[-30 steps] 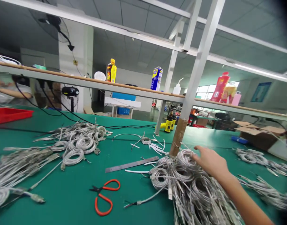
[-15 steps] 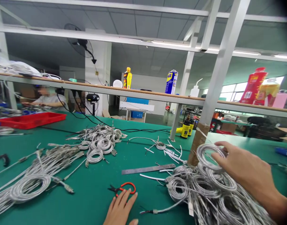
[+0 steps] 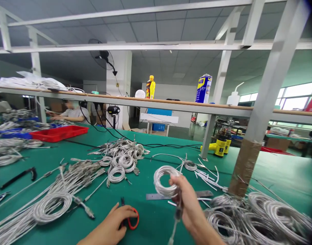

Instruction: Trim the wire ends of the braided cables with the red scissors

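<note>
My right hand (image 3: 188, 200) holds a coil of clear-jacketed silvery cable (image 3: 161, 182) up over the mat, pinched between thumb and fingers. A connector end of this cable hangs below the palm. My left hand (image 3: 115, 219) is down on the green table, its fingers curled over a pair of small scissors (image 3: 137, 221) with red handles. The dark blades point away from me, and part of the handle is hidden under the fingers. Right of my right hand lies a pile of similar coiled cables (image 3: 258, 217). A steel ruler (image 3: 156, 196) lies behind the held coil.
Loose cables (image 3: 76, 177) and more coils (image 3: 125, 163) spread across the left. Cut white tube pieces (image 3: 205, 178) lie behind the ruler. A taped post (image 3: 244, 166) rises at the right, near yellow tools (image 3: 219, 146). A red tray (image 3: 60, 133) stands back left; a person sits beyond.
My right hand has lifted a cable coil off the right pile and carried it left to the middle. My left hand has closed over the scissors' handles. The view has turned left.
</note>
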{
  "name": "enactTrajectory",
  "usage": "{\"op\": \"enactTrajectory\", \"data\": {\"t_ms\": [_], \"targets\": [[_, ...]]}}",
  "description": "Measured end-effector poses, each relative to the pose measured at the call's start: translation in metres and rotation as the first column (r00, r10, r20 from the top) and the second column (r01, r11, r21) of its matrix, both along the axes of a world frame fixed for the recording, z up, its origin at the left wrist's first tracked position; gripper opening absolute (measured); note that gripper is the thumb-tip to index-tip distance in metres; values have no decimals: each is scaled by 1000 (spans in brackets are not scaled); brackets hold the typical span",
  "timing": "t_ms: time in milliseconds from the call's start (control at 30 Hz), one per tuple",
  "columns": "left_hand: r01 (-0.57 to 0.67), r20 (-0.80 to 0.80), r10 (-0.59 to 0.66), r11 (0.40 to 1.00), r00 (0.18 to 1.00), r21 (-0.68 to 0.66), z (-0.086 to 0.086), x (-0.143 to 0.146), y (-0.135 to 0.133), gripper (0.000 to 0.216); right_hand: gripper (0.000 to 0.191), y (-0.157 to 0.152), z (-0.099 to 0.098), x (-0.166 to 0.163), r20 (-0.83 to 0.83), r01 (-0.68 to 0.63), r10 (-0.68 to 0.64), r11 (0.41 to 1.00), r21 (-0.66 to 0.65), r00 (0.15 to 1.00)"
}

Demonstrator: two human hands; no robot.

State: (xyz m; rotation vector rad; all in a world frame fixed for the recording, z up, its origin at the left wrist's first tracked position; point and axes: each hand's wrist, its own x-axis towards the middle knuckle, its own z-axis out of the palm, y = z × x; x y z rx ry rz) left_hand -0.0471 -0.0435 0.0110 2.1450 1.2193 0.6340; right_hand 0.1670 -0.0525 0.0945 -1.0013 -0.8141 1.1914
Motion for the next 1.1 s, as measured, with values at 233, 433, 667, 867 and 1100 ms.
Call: {"op": "enactTrajectory", "data": {"t_ms": [233,433,667,867,1100], "targets": [[-7,627,372,863,684,-504,24,19,14,52,45,23,-86,-81,-290,-65,45,996,-58,956],[-14,491,506,707,709,-708,23,26,2,66,46,29,-108,-95,-186,-54,56,998,13,981],[-310,128,458,756,880,-576,25,-31,4,51,50,45,-110,-52,-22,-105,104,994,-37,994],[-544,-284,574,819,768,185,42,-18,0,38,44,46,-123,-38,169,-56,49,998,38,984],[-161,140,157,987,978,17,19,74,35,36,38,42,-112,-22,324,-15,-22,994,113,946]]}}
